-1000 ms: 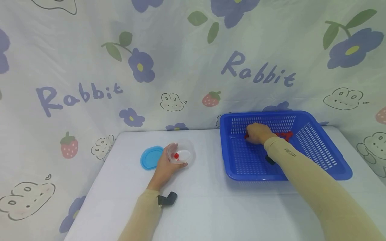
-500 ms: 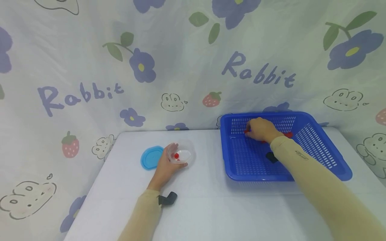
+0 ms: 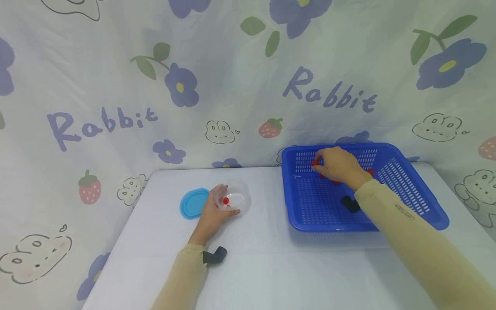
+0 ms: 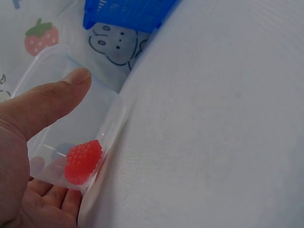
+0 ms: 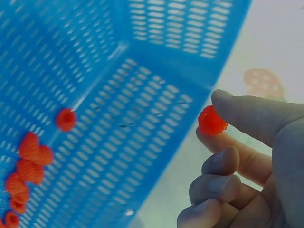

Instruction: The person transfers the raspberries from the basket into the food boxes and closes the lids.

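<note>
My left hand [image 3: 212, 215] holds a clear plastic container [image 3: 241, 199] upright on the table, thumb on the near side and fingers around the far side. In the left wrist view, a red raspberry [image 4: 81, 162] shows through its wall. My right hand [image 3: 340, 165] is over the back left part of a blue basket [image 3: 289, 193], pinching a raspberry [image 5: 212, 120] between thumb and index finger. Several more raspberries [image 5: 30, 171] lie along the basket's bottom edge in the right wrist view; the hand partly hides them in the head view.
A light blue lid [image 3: 193, 203] lies flat just left of the container. The basket's slotted walls rise at the table's back right. Behind the white table [image 3: 263, 267] hangs a printed curtain [image 3: 232, 64] with flowers and rabbits.
My right hand has risen a little from the back of the basket, and a raspberry now shows between its fingertips. The left hand and the container have stayed in place.
</note>
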`<state>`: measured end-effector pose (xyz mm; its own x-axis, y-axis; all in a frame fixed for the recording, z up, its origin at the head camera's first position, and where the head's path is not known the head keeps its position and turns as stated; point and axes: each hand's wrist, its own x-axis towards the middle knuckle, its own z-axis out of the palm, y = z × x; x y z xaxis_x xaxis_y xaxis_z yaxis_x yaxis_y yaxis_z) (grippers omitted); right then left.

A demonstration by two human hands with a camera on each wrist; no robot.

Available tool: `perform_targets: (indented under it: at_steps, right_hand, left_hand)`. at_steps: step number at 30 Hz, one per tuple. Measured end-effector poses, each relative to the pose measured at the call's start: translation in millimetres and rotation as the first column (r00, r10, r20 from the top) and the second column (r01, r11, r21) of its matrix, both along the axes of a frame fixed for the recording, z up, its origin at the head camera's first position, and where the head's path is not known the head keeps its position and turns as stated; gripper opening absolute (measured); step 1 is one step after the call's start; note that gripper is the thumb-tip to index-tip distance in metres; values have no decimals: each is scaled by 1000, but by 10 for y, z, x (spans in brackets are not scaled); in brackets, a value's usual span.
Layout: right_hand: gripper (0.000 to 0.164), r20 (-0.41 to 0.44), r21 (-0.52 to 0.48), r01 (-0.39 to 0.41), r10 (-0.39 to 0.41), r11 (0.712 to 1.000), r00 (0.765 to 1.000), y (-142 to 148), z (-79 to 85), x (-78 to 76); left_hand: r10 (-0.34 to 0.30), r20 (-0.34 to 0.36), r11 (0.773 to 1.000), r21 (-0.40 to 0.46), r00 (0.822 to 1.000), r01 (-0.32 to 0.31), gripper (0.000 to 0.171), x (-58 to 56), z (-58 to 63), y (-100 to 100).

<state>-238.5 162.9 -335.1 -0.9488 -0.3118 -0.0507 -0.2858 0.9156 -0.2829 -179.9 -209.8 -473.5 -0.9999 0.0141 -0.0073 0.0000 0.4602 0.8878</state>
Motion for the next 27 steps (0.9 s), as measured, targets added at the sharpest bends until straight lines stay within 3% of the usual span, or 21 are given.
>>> perform_targets:
  at_steps: [7,18,27]
  right_hand:
    - [29,-91,-34,-17,14,999,996,-108,109,193]
    - [30,-122,-138,-26,9,990,993,-275,184,477]
    - [27,-154,-215,-57,24,975,988,-465,144,632]
  left_hand:
    - [3,-5,1000,-11,1000,-3,95,-19,-20,-26]
    - [-2,-13,1000,-14,1000,1,97,-24,-28,-23]
    - [-1,-9,1000,-11,1000,1,96,-12,-27,-14]
